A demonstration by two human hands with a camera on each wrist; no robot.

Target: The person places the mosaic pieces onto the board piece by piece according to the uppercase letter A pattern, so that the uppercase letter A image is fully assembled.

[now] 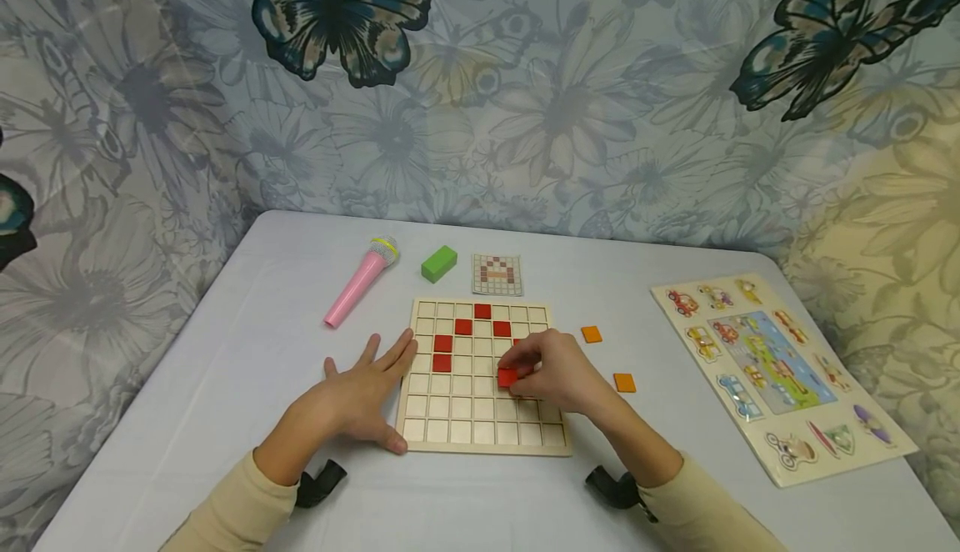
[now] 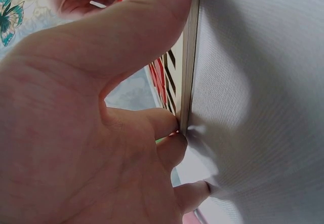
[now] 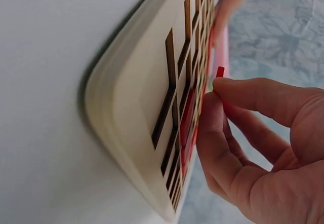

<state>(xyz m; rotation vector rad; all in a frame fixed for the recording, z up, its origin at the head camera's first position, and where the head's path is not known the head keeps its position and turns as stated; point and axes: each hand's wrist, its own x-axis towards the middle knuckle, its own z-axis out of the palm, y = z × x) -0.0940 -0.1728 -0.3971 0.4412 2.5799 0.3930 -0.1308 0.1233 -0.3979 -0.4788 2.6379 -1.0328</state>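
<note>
A pale wooden grid board (image 1: 483,449) lies flat on the white table, with several red square tiles (image 1: 442,353) set in cells of its upper half. My right hand (image 1: 561,373) pinches a red square tile (image 1: 507,378) between thumb and fingertips over the right half of the board. In the right wrist view that tile (image 3: 220,72) shows edge-on, raised above the grid. Spread along the board's left edge, my left hand (image 1: 354,402) touches it with the thumb and some fingertips. Part of the board's right side is hidden behind the right hand.
Two orange tiles (image 1: 592,334) lie right of the board. Behind it are a small pattern card (image 1: 497,275), a green block (image 1: 439,264) and a pink toy microphone (image 1: 363,282). A picture puzzle board (image 1: 780,360) lies at the right edge of the table.
</note>
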